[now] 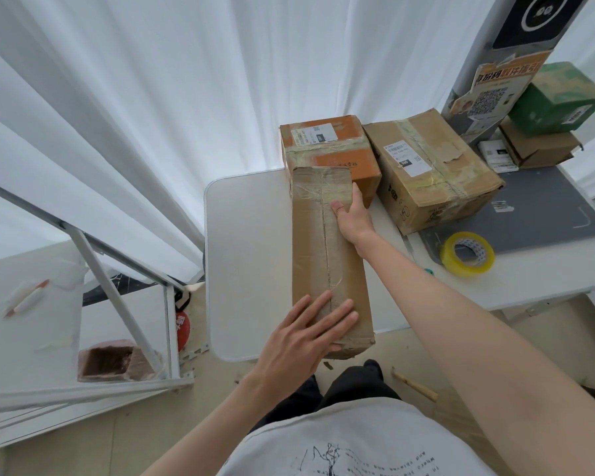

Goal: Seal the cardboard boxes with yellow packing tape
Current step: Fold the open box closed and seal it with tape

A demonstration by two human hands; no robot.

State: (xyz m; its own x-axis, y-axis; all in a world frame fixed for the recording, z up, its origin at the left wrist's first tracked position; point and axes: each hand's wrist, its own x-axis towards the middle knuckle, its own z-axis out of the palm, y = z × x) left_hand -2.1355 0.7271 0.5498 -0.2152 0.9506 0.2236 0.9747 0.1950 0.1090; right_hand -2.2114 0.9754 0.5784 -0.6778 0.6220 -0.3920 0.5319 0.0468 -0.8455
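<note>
The long brown cardboard box [327, 255] lies lengthwise on the white surface [248, 262], creased, a seam down its top, clear tape wrinkled at the far end. My left hand [306, 333] presses flat on its near end; my right hand [352, 214] grips the far right edge. The yellow tape roll [467, 254] sits to the right
</note>
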